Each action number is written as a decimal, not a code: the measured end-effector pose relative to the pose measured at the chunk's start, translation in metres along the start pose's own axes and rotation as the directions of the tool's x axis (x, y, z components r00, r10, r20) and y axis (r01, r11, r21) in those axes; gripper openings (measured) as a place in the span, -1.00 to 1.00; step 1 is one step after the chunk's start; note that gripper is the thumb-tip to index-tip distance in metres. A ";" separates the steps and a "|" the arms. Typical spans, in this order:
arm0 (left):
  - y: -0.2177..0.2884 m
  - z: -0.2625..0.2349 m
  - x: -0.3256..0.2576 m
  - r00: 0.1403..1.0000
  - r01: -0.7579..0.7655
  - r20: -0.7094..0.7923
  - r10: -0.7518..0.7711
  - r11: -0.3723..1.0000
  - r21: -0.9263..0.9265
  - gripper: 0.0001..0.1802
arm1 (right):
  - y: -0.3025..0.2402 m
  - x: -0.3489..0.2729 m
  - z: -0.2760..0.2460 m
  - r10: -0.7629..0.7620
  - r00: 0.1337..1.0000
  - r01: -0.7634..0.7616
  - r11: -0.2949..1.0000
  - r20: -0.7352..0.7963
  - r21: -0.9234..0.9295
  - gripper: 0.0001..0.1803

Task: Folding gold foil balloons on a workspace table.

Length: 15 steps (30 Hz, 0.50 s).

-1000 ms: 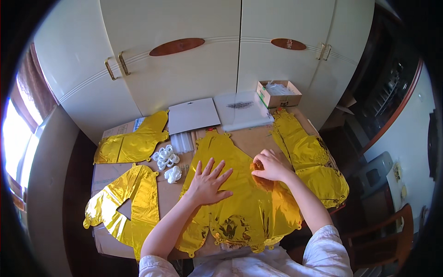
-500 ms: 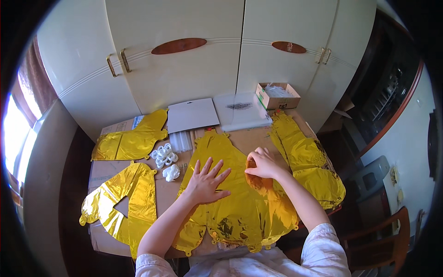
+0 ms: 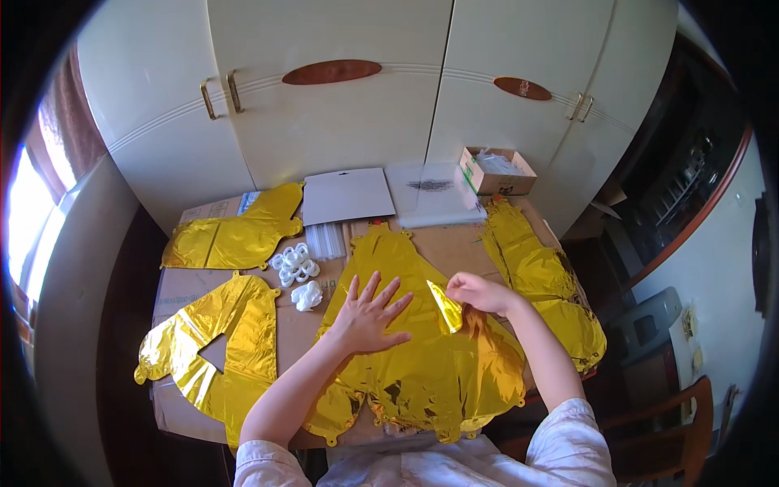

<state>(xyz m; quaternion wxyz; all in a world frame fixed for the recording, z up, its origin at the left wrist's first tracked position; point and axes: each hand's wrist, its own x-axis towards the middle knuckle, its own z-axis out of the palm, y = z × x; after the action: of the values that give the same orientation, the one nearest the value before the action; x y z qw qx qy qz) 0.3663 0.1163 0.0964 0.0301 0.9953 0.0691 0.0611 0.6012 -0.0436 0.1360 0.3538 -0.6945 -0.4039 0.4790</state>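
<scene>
A large flat gold foil balloon (image 3: 414, 377) lies in front of me, with dark patches toward its near edge. My left hand (image 3: 367, 318) rests palm down on its left side, fingers spread. My right hand (image 3: 484, 294) is closed in a pinch at the balloon's right side, holding up a fold of the foil, and a bright flap (image 3: 445, 307) of it stands up beside the fingertips. The fingertips themselves are partly hidden. To the left lie a gold foil balloon with a triangular hole (image 3: 247, 325) and a boot-shaped gold foil balloon (image 3: 219, 243).
Another gold foil balloon (image 3: 545, 280) lies at the right edge of the cardboard-covered table (image 3: 182, 292). White ribbon rolls (image 3: 294, 265), a crumpled white piece (image 3: 307, 296), clear straws (image 3: 326, 242), a pale card (image 3: 347, 196), clear plastic bags (image 3: 434, 203) and a small carton (image 3: 507, 183) sit farther back.
My right hand has moved slightly right, and the fold it holds has changed from a rounded roll to a pointed, shiny flap. My left hand stays flat. The whole view has shifted a little.
</scene>
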 end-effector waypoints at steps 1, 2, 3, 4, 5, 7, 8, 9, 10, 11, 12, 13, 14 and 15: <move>0.000 -0.001 -0.001 1.000 0.003 0.002 -0.003 1.000 -0.007 -0.10 | 0.005 -0.006 -0.002 -0.043 0.997 0.034 0.991 0.065 0.127 -0.76; 0.002 -0.003 0.001 1.000 -0.004 -0.001 0.004 1.000 -0.017 -0.10 | 0.025 -0.006 -0.005 -0.172 0.985 0.171 0.983 0.006 0.065 -0.76; 0.002 -0.003 0.000 1.000 -0.001 0.001 0.001 1.000 -0.025 -0.10 | 0.032 -0.006 -0.004 -0.143 0.990 0.139 0.977 0.014 0.163 -0.75; 0.002 -0.004 0.000 1.000 0.006 0.009 -0.005 1.000 -0.017 -0.10 | 0.037 -0.007 -0.003 -0.114 0.993 0.104 0.960 0.023 0.259 -0.74; 0.001 -0.004 -0.001 1.000 0.013 0.021 -0.013 1.000 -0.007 -0.10 | 0.032 -0.011 0.002 -0.192 0.975 0.180 0.978 -0.113 -0.105 -0.71; 0.001 -0.004 -0.001 0.999 0.024 0.034 -0.024 1.000 0.001 -0.10 | 0.038 -0.013 0.004 -0.379 0.913 0.231 0.782 -0.148 -0.578 -0.57; 0.001 -0.004 0.000 0.999 0.021 0.033 -0.021 1.000 0.002 -0.10 | 0.046 -0.009 0.005 -0.470 0.876 0.304 0.706 -0.103 -0.640 -0.57; 0.002 -0.004 0.001 0.999 0.019 0.031 -0.019 1.000 0.002 -0.10 | 0.053 -0.006 0.007 -0.553 0.832 0.369 0.617 -0.050 -0.695 -0.57; 0.002 -0.004 0.001 1.000 0.013 0.028 -0.013 1.000 0.000 -0.10 | 0.061 -0.006 0.009 -0.626 0.779 0.426 0.519 0.009 -0.741 -0.57; 0.002 -0.004 0.001 1.000 0.014 0.025 -0.014 1.000 0.001 -0.09 | 0.054 -0.015 0.019 -0.588 0.804 0.333 0.572 -0.092 -0.750 -0.60; 0.002 -0.003 0.000 1.000 0.014 0.022 -0.014 1.000 0.002 -0.09 | 0.050 -0.015 0.022 -0.596 0.800 0.340 0.547 -0.071 -0.765 -0.61; 0.001 -0.003 0.000 1.000 0.016 0.025 -0.016 1.000 0.008 -0.09 | 0.047 -0.014 0.024 -0.603 0.796 0.347 0.522 -0.050 -0.779 -0.61; 0.001 -0.003 0.000 0.999 0.014 0.029 -0.015 1.000 0.013 -0.09 | 0.046 -0.014 0.026 -0.609 0.792 0.350 0.498 -0.033 -0.793 -0.62; 0.001 -0.003 0.000 0.999 0.012 0.032 -0.013 1.000 0.019 -0.09 | 0.046 -0.012 0.028 -0.659 0.752 0.348 0.443 -0.037 -0.826 -0.65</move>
<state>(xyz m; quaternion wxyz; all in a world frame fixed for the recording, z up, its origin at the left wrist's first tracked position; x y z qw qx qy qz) 0.3663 0.1154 0.0999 0.0223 0.9959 0.0754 0.0443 0.5819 -0.0707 0.0919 0.2114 -0.6931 -0.6891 -0.0090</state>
